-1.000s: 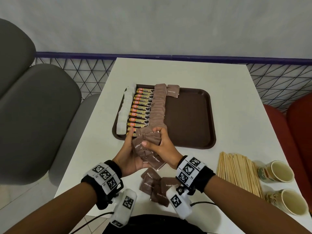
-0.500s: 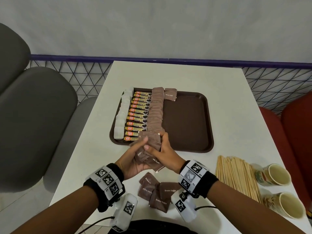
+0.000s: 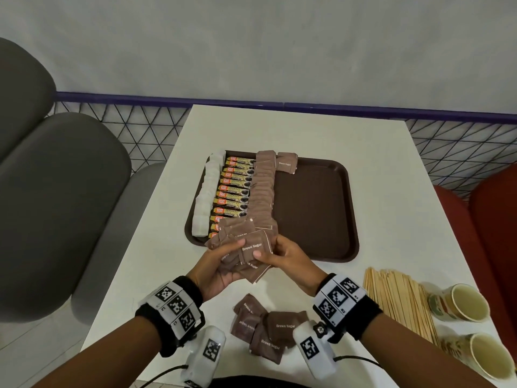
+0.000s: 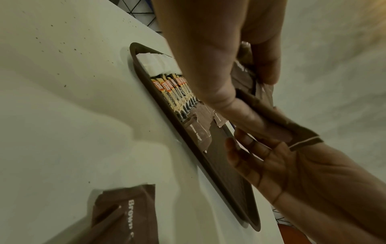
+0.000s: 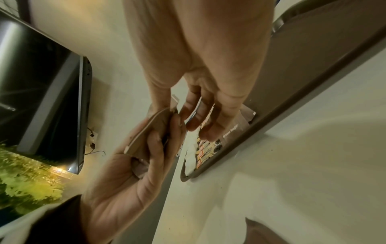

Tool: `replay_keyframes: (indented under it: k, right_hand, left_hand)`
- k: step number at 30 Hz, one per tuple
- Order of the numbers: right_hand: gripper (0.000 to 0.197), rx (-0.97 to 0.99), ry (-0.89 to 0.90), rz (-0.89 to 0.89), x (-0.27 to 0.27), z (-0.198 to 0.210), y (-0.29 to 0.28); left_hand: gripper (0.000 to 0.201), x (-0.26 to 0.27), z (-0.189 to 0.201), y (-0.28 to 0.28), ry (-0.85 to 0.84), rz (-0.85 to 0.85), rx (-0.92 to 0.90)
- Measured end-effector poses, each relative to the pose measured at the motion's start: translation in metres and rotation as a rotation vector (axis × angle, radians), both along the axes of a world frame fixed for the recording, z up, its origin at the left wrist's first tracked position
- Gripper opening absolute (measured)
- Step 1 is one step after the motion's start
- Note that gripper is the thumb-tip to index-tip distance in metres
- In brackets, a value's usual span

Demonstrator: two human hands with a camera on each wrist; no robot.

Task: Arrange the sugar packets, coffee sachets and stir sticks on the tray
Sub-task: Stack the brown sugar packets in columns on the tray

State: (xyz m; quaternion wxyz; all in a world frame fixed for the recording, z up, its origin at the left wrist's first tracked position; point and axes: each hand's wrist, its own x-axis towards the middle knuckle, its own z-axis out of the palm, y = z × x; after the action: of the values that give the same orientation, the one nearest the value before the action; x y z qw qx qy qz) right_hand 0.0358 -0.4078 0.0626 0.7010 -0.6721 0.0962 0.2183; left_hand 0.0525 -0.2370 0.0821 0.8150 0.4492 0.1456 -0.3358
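My left hand (image 3: 223,261) grips a fanned bundle of brown sugar packets (image 3: 235,233) just above the near edge of the brown tray (image 3: 353,219). My right hand (image 3: 277,253) pinches the top packet (image 3: 256,245) of that bundle between thumb and fingers. On the tray's left side lie three columns: white sugar packets (image 3: 207,197), coffee sachets (image 3: 235,191) and brown sugar packets (image 3: 263,189), with one more brown packet (image 3: 286,163) at the far end. The stir sticks (image 3: 397,301) lie in a pile on the table to the right. In the left wrist view the bundle (image 4: 271,118) sits under my thumb.
Several loose brown sugar packets (image 3: 265,329) lie on the white table (image 3: 391,169) between my wrists. Two paper cups (image 3: 461,302) (image 3: 486,355) lie at the right edge beside the sticks. A grey seat (image 3: 56,208) is on the left, a red one (image 3: 492,219) on the right.
The bundle has spread from a tight bunch into a fan. My right thumb and fingers have drawn the top packet out to the right, its label now face up.
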Motion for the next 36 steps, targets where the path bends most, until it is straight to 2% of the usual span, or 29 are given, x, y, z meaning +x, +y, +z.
replay_keyframes:
  k: [2, 4, 8, 11, 15, 19, 25, 31, 33, 35, 36]
  right_hand:
    - [0.030, 0.015, -0.025, -0.032, 0.002, -0.001, -0.003]
    - [0.016, 0.016, -0.055, -0.065, 0.004, 0.000, -0.005]
    - [0.013, 0.047, -0.082, -0.121, 0.010, 0.002, -0.010]
    - [0.021, 0.075, -0.071, -0.143, 0.016, 0.003, -0.017]
    - [0.018, -0.045, -0.067, -0.170, 0.027, 0.005, -0.036]
    - [0.010, -0.154, -0.074, -0.392, 0.058, 0.002, -0.062]
    - [0.014, -0.336, -0.042, -0.636, 0.145, -0.025, -0.089]
    - [0.030, -0.553, 0.000, -0.584, 0.205, -0.038, -0.085]
    - [0.025, -0.593, 0.016, -0.561, 0.214, -0.045, -0.081]
    - [0.011, -0.653, 0.032, -0.527, 0.220, -0.053, -0.078]
    - [0.013, -0.674, 0.037, -0.520, 0.224, -0.058, -0.078]
  left_hand:
    - [0.042, 0.001, 0.000, 0.002, 0.004, -0.001, 0.001]
    - [0.044, 0.002, -0.001, 0.003, 0.013, -0.003, 0.007]
    - [0.047, 0.006, -0.001, 0.005, 0.046, 0.015, 0.023]
    - [0.049, 0.011, -0.002, 0.004, 0.059, 0.034, 0.040]
    - [0.050, 0.020, -0.006, 0.008, 0.084, 0.031, 0.031]
    - [0.043, 0.028, -0.009, 0.015, 0.119, 0.021, -0.018]
    - [0.042, 0.043, -0.016, 0.026, 0.170, 0.058, -0.006]
    - [0.036, 0.055, -0.016, 0.036, 0.176, 0.047, 0.034]
    - [0.034, 0.058, -0.016, 0.040, 0.190, 0.061, 0.012]
    - [0.037, 0.062, -0.017, 0.043, 0.212, 0.064, -0.019]
    - [0.042, 0.063, -0.018, 0.045, 0.221, 0.058, -0.028]
